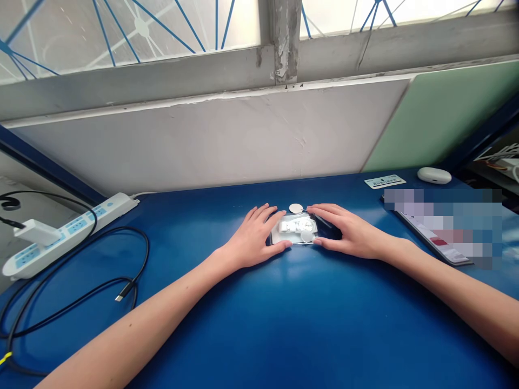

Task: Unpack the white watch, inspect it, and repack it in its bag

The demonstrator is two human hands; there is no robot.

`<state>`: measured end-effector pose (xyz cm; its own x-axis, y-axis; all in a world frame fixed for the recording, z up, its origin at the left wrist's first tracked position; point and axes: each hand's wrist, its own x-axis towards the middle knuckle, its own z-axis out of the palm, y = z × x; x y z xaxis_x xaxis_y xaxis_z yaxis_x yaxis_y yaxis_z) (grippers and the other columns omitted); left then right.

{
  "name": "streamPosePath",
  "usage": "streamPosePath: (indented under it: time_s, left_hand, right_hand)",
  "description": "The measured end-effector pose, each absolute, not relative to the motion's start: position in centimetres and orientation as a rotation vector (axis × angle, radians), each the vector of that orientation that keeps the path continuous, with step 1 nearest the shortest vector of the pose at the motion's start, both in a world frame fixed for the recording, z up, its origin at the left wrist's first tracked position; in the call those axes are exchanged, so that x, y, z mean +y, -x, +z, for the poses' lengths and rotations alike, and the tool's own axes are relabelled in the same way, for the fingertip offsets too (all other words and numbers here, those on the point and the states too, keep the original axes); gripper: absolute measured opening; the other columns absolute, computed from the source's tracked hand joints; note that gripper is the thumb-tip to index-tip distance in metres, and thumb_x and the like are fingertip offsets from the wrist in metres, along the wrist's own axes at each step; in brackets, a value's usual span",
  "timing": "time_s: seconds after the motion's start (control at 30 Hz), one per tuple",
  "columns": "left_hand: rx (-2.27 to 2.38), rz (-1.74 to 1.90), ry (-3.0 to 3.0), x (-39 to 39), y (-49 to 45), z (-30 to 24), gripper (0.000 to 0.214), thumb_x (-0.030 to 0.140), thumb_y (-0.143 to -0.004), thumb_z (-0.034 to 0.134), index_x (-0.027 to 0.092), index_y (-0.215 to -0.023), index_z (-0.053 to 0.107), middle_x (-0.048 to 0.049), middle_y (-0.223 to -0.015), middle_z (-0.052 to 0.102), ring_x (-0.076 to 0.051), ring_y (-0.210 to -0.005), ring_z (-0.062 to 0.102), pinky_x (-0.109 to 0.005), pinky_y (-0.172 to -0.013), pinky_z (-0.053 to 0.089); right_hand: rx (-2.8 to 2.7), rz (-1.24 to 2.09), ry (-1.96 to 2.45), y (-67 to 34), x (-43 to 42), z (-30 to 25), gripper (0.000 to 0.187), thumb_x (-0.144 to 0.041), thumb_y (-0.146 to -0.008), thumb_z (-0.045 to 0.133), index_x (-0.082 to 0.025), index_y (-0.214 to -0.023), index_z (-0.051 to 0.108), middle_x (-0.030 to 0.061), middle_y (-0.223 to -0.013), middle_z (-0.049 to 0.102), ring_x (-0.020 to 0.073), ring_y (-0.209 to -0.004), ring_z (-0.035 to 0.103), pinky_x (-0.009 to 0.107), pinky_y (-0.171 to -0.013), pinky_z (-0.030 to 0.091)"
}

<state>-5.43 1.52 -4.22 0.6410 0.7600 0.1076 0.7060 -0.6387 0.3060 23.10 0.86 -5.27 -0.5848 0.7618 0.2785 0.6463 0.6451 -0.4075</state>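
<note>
A dark flat phone-like slab (330, 229) lies on the blue table (284, 324) between my hands, with small white parts (298, 225) on top of it. My left hand (254, 237) rests at its left end, fingers stretched out and thumb along its near edge. My right hand (346, 231) rests at its right end, fingers extended over the far edge and thumb at the near edge. A small white round disc (295, 208) lies just beyond the slab, between my fingertips.
A white power strip (73, 229) with a white charger (36, 232) plugged in lies at the left, and a black cable (121, 292) loops in front of it. At the right are a white label (385, 181), a white oval case (433, 175) and a blurred flat item (441, 237).
</note>
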Motion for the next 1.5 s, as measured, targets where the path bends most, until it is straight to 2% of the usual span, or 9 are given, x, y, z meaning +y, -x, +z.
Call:
streamPosePath:
  time_s: [0.1,0.23,0.57,1.0,1.3,1.5]
  left_hand:
    - [1.215,0.313,-2.619,1.5,5.3,-4.1,0.076,0.065,-0.092,0.051,0.019,-0.151,0.038,-0.0139,-0.158,0.037,-0.033,-0.15,0.025,-0.053,-0.123,0.019]
    - [1.232,0.299,-2.618,1.5,5.2,-4.1,0.08,0.067,-0.091,0.052,0.015,-0.15,0.038,-0.0151,-0.158,0.038,-0.033,-0.15,0.025,-0.052,-0.123,0.019]
    - [1.238,0.313,-2.605,1.4,5.1,-4.0,0.078,0.066,-0.088,0.056,0.018,-0.148,0.041,-0.0143,-0.157,0.039,-0.034,-0.15,0.026,-0.053,-0.123,0.02]
    - [1.254,0.294,-2.62,1.4,5.1,-4.0,0.079,0.066,-0.089,0.055,0.015,-0.147,0.042,-0.0145,-0.157,0.04,-0.033,-0.15,0.027,-0.052,-0.123,0.02]
    - [1.243,0.355,-2.581,1.7,5.4,-3.9,0.083,0.066,-0.081,0.065,0.013,-0.143,0.048,-0.0153,-0.153,0.044,-0.035,-0.147,0.032,-0.052,-0.122,0.024]
    - [1.176,0.351,-2.598,2.3,6.0,-3.5,0.085,0.068,-0.078,0.068,0.016,-0.143,0.05,-0.0143,-0.151,0.048,-0.035,-0.144,0.037,-0.051,-0.118,0.03]
  right_hand:
    - [-2.423,0.409,1.138,-23.5,1.2,-5.3,0.067,-0.055,-0.087,0.062,-0.023,-0.145,0.049,0.016,-0.143,0.056,0.0372,-0.132,0.052,0.055,-0.105,0.048]
    - [-2.43,0.381,1.128,-24.1,1.6,-5.4,0.064,-0.054,-0.086,0.064,-0.021,-0.139,0.052,0.0168,-0.141,0.058,0.0378,-0.139,0.044,0.057,-0.11,0.043]
    - [-2.429,0.37,1.111,-24.2,1.7,-5.7,0.062,-0.052,-0.087,0.063,-0.024,-0.14,0.05,0.0153,-0.141,0.057,0.0374,-0.133,0.051,0.055,-0.107,0.046]
    - [-2.479,0.354,1.122,-24.3,1.7,-5.4,0.06,-0.053,-0.09,0.059,-0.022,-0.14,0.048,0.0165,-0.143,0.055,0.0361,-0.135,0.049,0.054,-0.108,0.045]
    - [-2.455,0.449,1.172,-25.0,1.7,-5.7,0.07,-0.054,-0.088,0.061,-0.02,-0.146,0.041,0.0174,-0.148,0.051,0.0358,-0.137,0.047,0.054,-0.111,0.042]
    - [-2.461,0.484,1.179,-25.2,1.8,-5.7,0.071,-0.056,-0.086,0.063,-0.022,-0.145,0.043,0.0153,-0.149,0.05,0.0356,-0.139,0.044,0.053,-0.113,0.041]
